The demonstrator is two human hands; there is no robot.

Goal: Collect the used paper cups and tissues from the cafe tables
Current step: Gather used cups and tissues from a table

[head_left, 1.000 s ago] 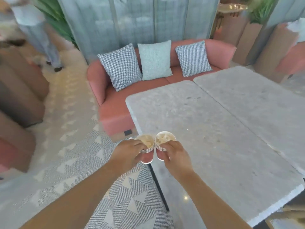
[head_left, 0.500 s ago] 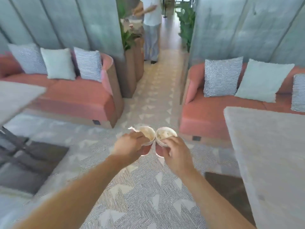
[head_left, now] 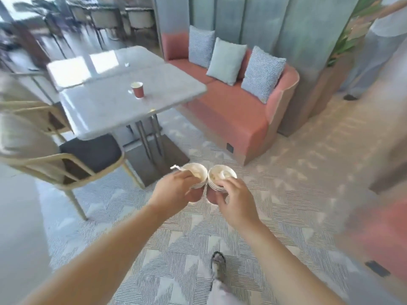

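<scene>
My left hand [head_left: 176, 190] grips a stack of red paper cups [head_left: 197, 176] with crumpled tissue inside; a bit of tissue sticks out at its left. My right hand [head_left: 234, 195] grips a second stack of red cups [head_left: 220, 176], also stuffed with tissue. Both stacks are held side by side, touching, above the patterned carpet. One more red paper cup [head_left: 137, 89] stands upright on a grey marble table [head_left: 105, 111] ahead to the left, with a small pale scrap [head_left: 130, 92] beside it. Another small scrap [head_left: 126, 64] lies on the farther table.
A tan-framed chair [head_left: 66, 164] with a dark seat stands at the near side of the table. A pink sofa [head_left: 231, 111] with three cushions runs behind it. A person [head_left: 378, 47] stands at the far right by a planter. My shoe [head_left: 218, 268] shows below on the carpet.
My view has swung left, away from the earlier table and sofa, to a table bearing a red cup. Both hands keep their hold on the cup stacks.
</scene>
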